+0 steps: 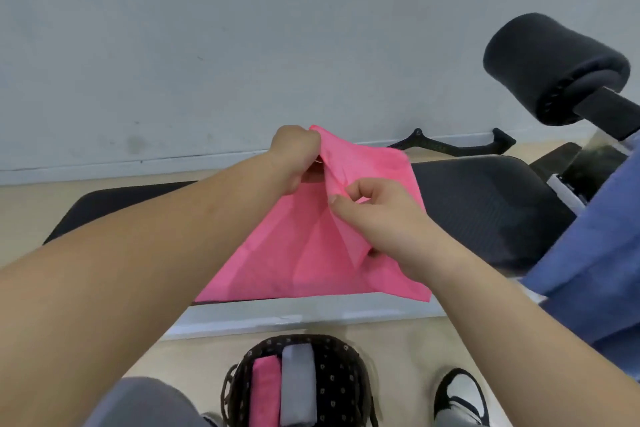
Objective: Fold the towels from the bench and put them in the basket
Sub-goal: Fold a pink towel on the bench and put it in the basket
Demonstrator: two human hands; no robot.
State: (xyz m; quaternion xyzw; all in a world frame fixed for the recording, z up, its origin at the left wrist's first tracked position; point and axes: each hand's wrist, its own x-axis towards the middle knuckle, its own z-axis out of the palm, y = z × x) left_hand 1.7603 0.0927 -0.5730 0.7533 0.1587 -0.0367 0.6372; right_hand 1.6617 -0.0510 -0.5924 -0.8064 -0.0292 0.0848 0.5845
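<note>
A pink towel (pixel 304 253) hangs spread above the black bench (pixel 485 204), its lower edge near the bench's front. My left hand (pixel 294 156) grips the towel's top corner. My right hand (pixel 377 215) pinches a fold near the towel's middle, a little lower and to the right. On the floor below stands a dark patterned basket (pixel 339 374). Inside it lie a folded pink towel (pixel 265 392) and a folded grey towel (pixel 298 388), side by side.
A blue towel (pixel 595 267) drapes over the bench's right end. A black padded roller (pixel 554 66) sticks up at the far right. A black handle bar (pixel 460 146) lies by the wall. My shoe (pixel 460 395) is right of the basket.
</note>
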